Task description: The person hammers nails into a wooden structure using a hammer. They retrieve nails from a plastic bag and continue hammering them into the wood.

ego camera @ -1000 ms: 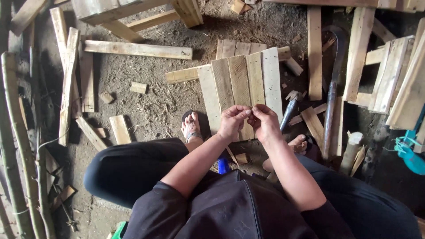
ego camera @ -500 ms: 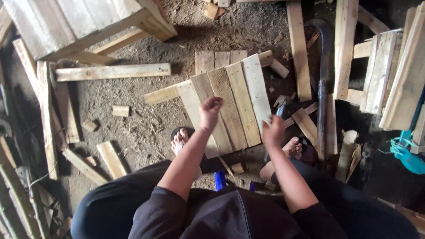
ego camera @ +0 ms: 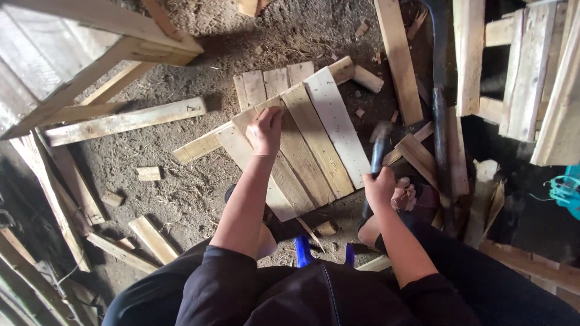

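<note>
My left hand [ego camera: 266, 128] pinches something tiny against the pale slatted wooden panel [ego camera: 314, 139]; right hand [ego camera: 379, 188] grips the dark-handled hammer [ego camera: 378, 151] beside it. A glancing blow could catch those fingers.

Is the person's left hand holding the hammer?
No, the left hand rests on the panel of wooden slats, while the right hand grips the hammer by its dark handle.

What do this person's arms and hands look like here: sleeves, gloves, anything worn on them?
Both arms are bare from the upper arm down, below short black sleeves of a dark top. The left hand and right hand wear no gloves, and no ring, watch or bracelet shows on either.
</note>
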